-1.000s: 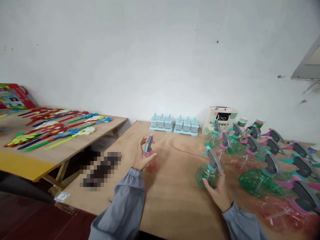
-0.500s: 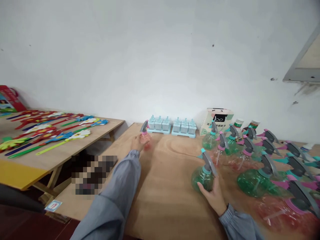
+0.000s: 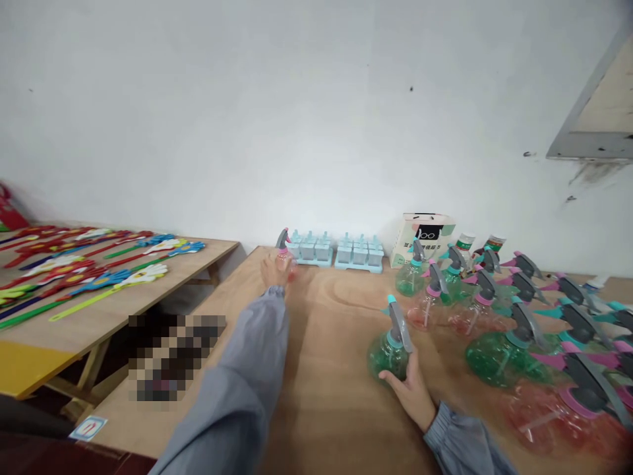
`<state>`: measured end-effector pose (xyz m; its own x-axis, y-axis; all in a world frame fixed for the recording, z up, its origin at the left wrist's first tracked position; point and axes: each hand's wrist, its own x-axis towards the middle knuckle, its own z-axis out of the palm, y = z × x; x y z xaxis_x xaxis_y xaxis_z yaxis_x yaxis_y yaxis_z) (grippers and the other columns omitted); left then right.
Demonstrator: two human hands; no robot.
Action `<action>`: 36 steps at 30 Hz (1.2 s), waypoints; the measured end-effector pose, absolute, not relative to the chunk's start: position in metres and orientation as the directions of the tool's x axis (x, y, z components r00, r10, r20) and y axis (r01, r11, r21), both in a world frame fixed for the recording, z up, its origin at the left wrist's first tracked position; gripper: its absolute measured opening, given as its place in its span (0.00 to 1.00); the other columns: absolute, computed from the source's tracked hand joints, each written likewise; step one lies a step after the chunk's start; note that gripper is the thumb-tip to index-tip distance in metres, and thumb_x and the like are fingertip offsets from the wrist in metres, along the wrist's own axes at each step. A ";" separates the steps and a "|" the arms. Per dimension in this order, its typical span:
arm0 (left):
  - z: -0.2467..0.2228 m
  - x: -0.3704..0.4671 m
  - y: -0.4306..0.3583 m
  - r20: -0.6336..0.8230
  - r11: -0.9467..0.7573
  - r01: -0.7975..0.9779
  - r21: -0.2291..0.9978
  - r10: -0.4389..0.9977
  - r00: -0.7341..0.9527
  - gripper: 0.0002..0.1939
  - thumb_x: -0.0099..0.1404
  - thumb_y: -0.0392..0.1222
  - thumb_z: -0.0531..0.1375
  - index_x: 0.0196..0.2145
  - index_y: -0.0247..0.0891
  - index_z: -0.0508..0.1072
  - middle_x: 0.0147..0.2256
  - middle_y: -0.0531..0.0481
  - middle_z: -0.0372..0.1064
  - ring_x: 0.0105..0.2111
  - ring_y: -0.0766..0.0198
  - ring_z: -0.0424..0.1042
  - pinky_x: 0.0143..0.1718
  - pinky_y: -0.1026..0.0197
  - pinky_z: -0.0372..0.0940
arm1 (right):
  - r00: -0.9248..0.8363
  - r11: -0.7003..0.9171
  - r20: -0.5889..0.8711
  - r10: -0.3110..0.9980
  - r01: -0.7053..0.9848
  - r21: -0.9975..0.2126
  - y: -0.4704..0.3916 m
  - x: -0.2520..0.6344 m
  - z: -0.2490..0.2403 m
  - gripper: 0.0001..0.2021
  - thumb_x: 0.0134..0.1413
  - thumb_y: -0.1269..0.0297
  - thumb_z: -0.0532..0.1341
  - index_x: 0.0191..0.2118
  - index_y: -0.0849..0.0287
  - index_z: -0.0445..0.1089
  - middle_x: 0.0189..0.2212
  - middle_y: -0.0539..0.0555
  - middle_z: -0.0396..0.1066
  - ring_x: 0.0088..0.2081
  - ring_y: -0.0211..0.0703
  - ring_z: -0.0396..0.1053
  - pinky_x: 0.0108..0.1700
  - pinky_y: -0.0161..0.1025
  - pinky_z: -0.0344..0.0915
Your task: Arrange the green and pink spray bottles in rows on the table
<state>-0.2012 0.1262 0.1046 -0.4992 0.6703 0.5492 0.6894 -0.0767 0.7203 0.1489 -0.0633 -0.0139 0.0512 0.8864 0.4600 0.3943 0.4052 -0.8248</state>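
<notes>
Farther back goes the pink spray bottle (image 3: 289, 261) to twelve o'clock, left hand (image 3: 274, 272) curled around it, beside the blue moulds (image 3: 315, 250)! Right hand (image 3: 412, 394), half-curled, holds the green spray bottle (image 3: 390, 349) at one o'clock.

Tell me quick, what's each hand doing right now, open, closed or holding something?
Left hand: closed around the pink spray bottle.
Right hand: holding the green spray bottle, thumb in front.
</notes>
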 end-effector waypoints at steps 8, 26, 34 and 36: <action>0.077 -0.086 -0.011 0.530 -0.604 0.135 0.786 0.770 0.357 0.48 0.49 0.46 0.73 0.64 0.45 0.58 0.67 0.39 0.53 0.67 0.39 0.52 0.67 0.42 0.49 | -0.027 0.495 0.548 0.836 0.468 -0.732 -0.067 0.116 -0.017 0.32 0.64 0.56 0.55 0.68 0.53 0.42 0.66 0.62 0.53 0.67 0.54 0.54 0.65 0.57 0.56; 0.096 -0.084 -0.015 0.197 -0.149 -0.229 0.962 0.960 0.200 0.20 0.51 0.45 0.68 0.43 0.38 0.74 0.46 0.43 0.75 0.49 0.51 0.73 0.49 0.53 0.63 | 0.329 0.378 0.893 0.305 0.819 -0.431 0.016 0.225 0.049 0.39 0.56 0.53 0.64 0.66 0.62 0.47 0.62 0.70 0.51 0.65 0.64 0.51 0.64 0.64 0.50; 0.105 -0.092 -0.014 0.136 0.055 -0.429 0.902 0.905 0.403 0.21 0.50 0.45 0.69 0.42 0.38 0.75 0.45 0.42 0.77 0.43 0.52 0.77 0.45 0.56 0.62 | 0.418 0.344 0.682 0.600 0.635 -0.691 0.049 0.226 0.017 0.46 0.49 0.40 0.63 0.64 0.68 0.50 0.57 0.72 0.59 0.59 0.63 0.59 0.60 0.62 0.56; 0.103 -0.094 -0.012 0.141 0.062 -0.434 0.899 0.896 0.422 0.21 0.49 0.45 0.68 0.42 0.38 0.74 0.46 0.42 0.77 0.43 0.52 0.77 0.46 0.55 0.62 | 0.398 0.348 0.671 0.626 0.627 -0.697 0.048 0.222 0.014 0.46 0.48 0.39 0.64 0.64 0.66 0.52 0.56 0.69 0.60 0.57 0.62 0.60 0.60 0.62 0.57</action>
